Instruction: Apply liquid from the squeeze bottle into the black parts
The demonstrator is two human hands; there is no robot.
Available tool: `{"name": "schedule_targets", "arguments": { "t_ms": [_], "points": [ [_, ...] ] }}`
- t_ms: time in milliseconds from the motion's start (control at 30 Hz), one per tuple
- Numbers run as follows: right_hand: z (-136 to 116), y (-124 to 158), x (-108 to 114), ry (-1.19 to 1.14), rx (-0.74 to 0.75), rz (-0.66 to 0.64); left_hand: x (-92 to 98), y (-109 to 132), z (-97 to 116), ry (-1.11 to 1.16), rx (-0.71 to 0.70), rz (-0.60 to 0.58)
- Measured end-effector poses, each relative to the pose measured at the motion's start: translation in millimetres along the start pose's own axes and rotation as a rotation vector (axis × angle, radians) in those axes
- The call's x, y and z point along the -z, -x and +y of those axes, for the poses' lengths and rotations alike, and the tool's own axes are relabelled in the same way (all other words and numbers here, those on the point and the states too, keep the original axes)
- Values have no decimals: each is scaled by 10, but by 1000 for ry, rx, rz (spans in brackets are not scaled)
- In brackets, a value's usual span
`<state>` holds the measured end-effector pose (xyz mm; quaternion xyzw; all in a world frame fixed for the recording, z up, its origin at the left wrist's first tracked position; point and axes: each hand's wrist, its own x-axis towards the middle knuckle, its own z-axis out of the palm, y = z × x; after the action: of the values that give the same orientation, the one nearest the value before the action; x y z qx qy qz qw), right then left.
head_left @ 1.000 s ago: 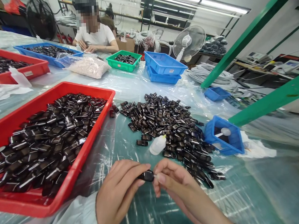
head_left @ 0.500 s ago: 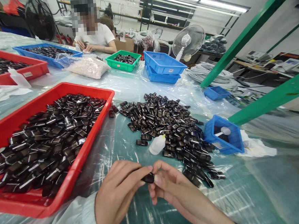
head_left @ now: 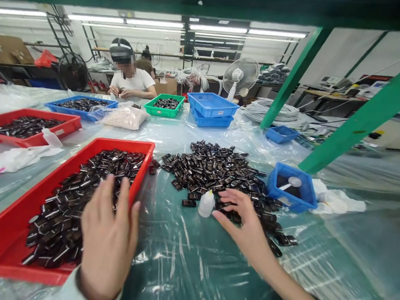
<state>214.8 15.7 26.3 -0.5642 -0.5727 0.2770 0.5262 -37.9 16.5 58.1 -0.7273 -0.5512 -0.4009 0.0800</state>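
My left hand (head_left: 107, 241) is open, fingers stretched out over the near right part of the red tray (head_left: 9, 266), which is full of small glossy black parts (head_left: 86, 194). My right hand (head_left: 248, 224) is open too, fingers spread and reaching onto the near edge of the loose pile of the same black parts (head_left: 218, 171) on the plastic-covered table. A small white squeeze bottle (head_left: 206, 203) lies just left of my right fingertips. Neither hand holds anything that I can see.
A small blue bin (head_left: 292, 194) with a white swab stands right of the pile, a white cloth (head_left: 337, 202) beside it. Further back are stacked blue trays (head_left: 211, 108), a green tray (head_left: 164, 104), another red tray (head_left: 27, 128), a fan (head_left: 240, 76), and a seated person (head_left: 130, 79). Green frame posts (head_left: 352, 128) slant at the right.
My hands have parted: the left moved up-left over the red tray, the right moved out to the pile. The black part they held together is gone from them. The camera tilted up.
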Motion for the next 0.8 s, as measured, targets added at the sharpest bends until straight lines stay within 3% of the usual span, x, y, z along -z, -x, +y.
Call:
{"name": "schedule_targets", "arguments": {
  "t_ms": [67, 133, 233, 367, 500, 667, 800],
  "points": [
    [112, -43, -79, 33, -8, -135, -161, 69, 74, -145, -155, -82],
    [177, -66, -151, 51, -18, -215, -383, 136, 198, -132, -290, -219],
    [188, -70, -167, 46, -11, -216, -735, 132, 360, -113, -286, -391],
    [143, -25, -19, 14, -6, -134, -1049, 26, 406, -71, -281, -431],
    [121, 54, 161, -46, -65, -119, -1078, 111, 335, 53, -242, -443],
    [101, 117, 287, -112, -136, -136, -895, 319, 244, 235, -103, -431],
    [111, 135, 314, -140, -170, -137, -826, 331, 201, 314, -41, -477]
  ]
}}
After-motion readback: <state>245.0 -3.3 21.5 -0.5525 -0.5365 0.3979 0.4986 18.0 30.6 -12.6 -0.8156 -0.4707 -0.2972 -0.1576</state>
